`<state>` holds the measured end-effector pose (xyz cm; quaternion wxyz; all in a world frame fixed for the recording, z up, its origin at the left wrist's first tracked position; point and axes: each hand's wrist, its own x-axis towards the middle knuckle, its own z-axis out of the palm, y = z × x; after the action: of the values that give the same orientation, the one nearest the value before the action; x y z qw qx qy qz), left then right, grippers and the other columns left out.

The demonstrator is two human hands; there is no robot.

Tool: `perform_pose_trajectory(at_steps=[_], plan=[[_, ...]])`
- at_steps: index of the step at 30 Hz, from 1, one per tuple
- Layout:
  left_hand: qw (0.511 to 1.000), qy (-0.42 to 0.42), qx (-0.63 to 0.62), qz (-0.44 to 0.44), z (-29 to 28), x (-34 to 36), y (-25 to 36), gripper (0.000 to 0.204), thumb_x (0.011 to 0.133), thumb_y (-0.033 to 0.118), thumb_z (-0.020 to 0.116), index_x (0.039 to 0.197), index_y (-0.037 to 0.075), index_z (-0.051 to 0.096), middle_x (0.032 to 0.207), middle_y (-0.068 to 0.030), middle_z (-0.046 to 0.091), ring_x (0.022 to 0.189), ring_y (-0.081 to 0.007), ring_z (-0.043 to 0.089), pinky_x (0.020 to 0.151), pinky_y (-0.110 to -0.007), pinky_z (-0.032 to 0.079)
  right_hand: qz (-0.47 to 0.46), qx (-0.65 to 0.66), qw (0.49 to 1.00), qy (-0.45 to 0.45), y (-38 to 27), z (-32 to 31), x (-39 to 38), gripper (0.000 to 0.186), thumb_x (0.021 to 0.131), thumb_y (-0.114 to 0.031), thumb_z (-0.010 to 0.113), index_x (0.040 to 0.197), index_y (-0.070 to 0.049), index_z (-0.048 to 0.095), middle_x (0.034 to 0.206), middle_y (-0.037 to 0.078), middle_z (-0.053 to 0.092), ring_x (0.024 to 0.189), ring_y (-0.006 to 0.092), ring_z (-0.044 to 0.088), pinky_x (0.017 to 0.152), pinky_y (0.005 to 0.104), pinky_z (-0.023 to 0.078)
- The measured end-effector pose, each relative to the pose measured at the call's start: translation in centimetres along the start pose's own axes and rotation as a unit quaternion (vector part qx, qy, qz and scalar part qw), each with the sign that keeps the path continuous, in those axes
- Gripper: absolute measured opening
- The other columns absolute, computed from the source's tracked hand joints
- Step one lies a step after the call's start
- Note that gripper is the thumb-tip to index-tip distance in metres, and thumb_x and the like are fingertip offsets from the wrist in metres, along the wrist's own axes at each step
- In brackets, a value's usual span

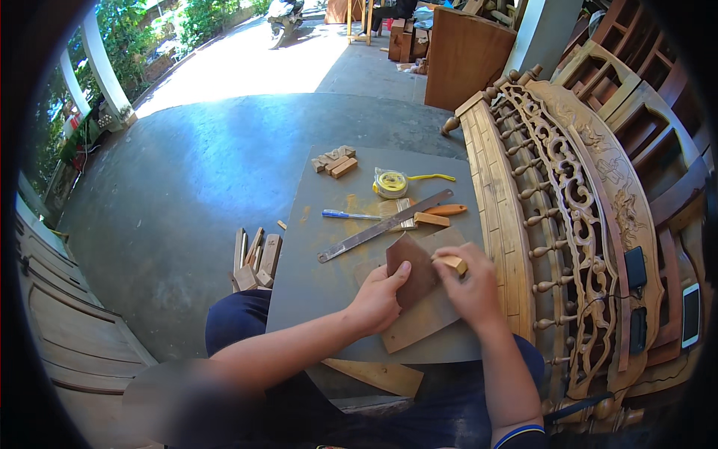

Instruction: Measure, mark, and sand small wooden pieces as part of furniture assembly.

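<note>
My left hand [380, 301] grips a brown sheet [413, 271] that looks like sandpaper, its thumb on top. Close beside it, my right hand [476, 290] pinches a small wooden block [452, 263] against or near the sheet's right edge; the exact contact is hidden by the fingers. Under both hands lies a flat wooden board [422, 327], on a grey work surface [295, 310]. Beyond them are a metal saw blade [385, 225], a paintbrush [445, 210], another small wood piece [431, 219], a blue pen [348, 215], a yellow tape measure [391, 182] and several little wooden blocks [334, 160].
Wood offcuts [258, 258] stand on the floor left of the work surface. Carved wooden furniture [576, 187] lines the right side, with a white phone [691, 314] and a dark phone [635, 268] on it. A panelled wooden door [75, 322] lies at left; a motorbike [285, 20] stands far off.
</note>
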<state>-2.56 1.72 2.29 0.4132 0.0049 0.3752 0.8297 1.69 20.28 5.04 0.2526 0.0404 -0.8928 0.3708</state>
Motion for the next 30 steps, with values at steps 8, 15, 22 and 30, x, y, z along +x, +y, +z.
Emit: perform_pose_trajectory(at_steps=[8, 15, 22, 30], plan=[[0.999, 0.01, 0.025, 0.029, -1.0, 0.0, -1.4, 0.036, 0.112, 0.028, 0.047, 0.139, 0.004, 0.052, 0.132, -0.0099, 0.062, 0.12, -0.0212, 0.062, 0.106, -0.042, 0.05, 0.059, 0.05, 0.997, -0.004, -2.0, -0.3, -1.4, 0.025, 0.082, -0.009, 0.084, 0.106, -0.007, 0.079, 0.092, 0.009, 0.067, 0.079, 0.0215, 0.065, 0.073, 0.0341, 0.053], [0.999, 0.017, -0.026, 0.008, -0.3, 0.1, -0.5, 0.035, 0.112, 0.028, 0.047, 0.136, 0.004, 0.054, 0.13, -0.0096, 0.063, 0.122, -0.0214, 0.061, 0.107, -0.043, 0.049, 0.022, 0.029, 0.999, 0.023, 0.5, 1.3, 0.0, 0.02, 0.082, -0.013, 0.085, 0.099, -0.006, 0.079, 0.084, 0.009, 0.068, 0.085, 0.024, 0.068, 0.072, 0.036, 0.054], [0.999, 0.023, -0.001, 0.023, -0.7, 0.2, -0.8, 0.035, 0.112, 0.027, 0.046, 0.137, 0.003, 0.052, 0.132, -0.0112, 0.062, 0.124, -0.0239, 0.061, 0.109, -0.046, 0.048, -0.017, 0.074, 0.997, -0.002, -1.5, 2.1, -2.0, 0.018, 0.082, -0.014, 0.085, 0.094, -0.005, 0.076, 0.085, 0.01, 0.072, 0.075, 0.023, 0.07, 0.065, 0.0331, 0.052], [0.999, 0.007, -0.03, 0.026, -1.1, 0.0, -0.7, 0.036, 0.112, 0.026, 0.043, 0.138, 0.002, 0.049, 0.136, -0.0119, 0.059, 0.125, -0.0251, 0.06, 0.113, -0.045, 0.045, -0.099, 0.053, 0.994, -0.002, -1.3, 3.3, -2.1, 0.017, 0.082, -0.013, 0.084, 0.095, -0.006, 0.076, 0.084, 0.01, 0.07, 0.069, 0.0254, 0.067, 0.064, 0.0347, 0.053]])
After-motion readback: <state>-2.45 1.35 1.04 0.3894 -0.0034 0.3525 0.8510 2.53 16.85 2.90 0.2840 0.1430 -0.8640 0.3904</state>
